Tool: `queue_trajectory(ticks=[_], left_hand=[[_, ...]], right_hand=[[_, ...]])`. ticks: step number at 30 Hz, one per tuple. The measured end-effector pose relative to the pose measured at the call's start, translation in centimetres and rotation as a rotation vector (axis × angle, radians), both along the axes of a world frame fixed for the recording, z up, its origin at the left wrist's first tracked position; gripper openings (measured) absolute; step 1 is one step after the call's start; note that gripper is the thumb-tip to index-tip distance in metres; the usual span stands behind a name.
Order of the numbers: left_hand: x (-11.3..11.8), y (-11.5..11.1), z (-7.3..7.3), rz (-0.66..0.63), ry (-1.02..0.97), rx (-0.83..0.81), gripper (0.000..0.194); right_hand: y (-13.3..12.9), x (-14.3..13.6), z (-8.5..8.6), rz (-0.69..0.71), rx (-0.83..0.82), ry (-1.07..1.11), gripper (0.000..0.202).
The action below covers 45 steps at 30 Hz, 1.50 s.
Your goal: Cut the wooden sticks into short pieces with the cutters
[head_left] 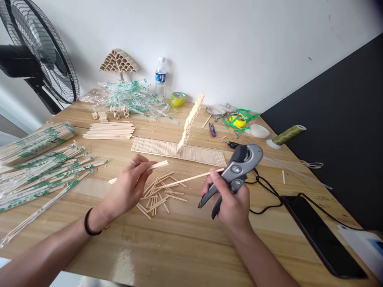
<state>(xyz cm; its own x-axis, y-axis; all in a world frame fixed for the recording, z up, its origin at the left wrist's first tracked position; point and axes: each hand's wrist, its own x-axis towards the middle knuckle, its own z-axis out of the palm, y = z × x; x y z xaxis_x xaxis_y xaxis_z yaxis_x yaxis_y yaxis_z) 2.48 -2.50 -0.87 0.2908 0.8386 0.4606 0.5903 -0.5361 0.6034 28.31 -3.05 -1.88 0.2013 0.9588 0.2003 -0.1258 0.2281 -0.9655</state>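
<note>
Left of the middle, my left hand (124, 191) is closed, pinching a few light wooden sticks (160, 164) whose ends poke out past the fingertips. My right hand (235, 205) wraps round a grey hand cutter (239, 167). A long thin chopstick (191, 176) also runs from its fingers leftward over the pile. Between and below the hands lies a loose heap of short cut sticks (158, 199). Behind them is a long flat panel of sticks (149, 147), with a narrow stepped stick piece (190, 121) standing tilted on it.
Plastic-wrapped chopsticks (38, 171) cover the left side, near a row of bare chopsticks (109, 130). Crumpled wrappers (128, 97), a water bottle (160, 77) and yellow tape (178, 99) stand behind. A black phone (323, 235) and cables lie right. A fan (44, 52) stands far left.
</note>
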Motion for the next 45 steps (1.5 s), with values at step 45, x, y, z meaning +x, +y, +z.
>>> queue_trajectory(ticks=[45], left_hand=[[0.2,-0.1,-0.1,-0.03,-0.045,-0.258,0.02]], right_hand=[[1.7,0.4,-0.7,0.034,0.027,0.12,0.025]])
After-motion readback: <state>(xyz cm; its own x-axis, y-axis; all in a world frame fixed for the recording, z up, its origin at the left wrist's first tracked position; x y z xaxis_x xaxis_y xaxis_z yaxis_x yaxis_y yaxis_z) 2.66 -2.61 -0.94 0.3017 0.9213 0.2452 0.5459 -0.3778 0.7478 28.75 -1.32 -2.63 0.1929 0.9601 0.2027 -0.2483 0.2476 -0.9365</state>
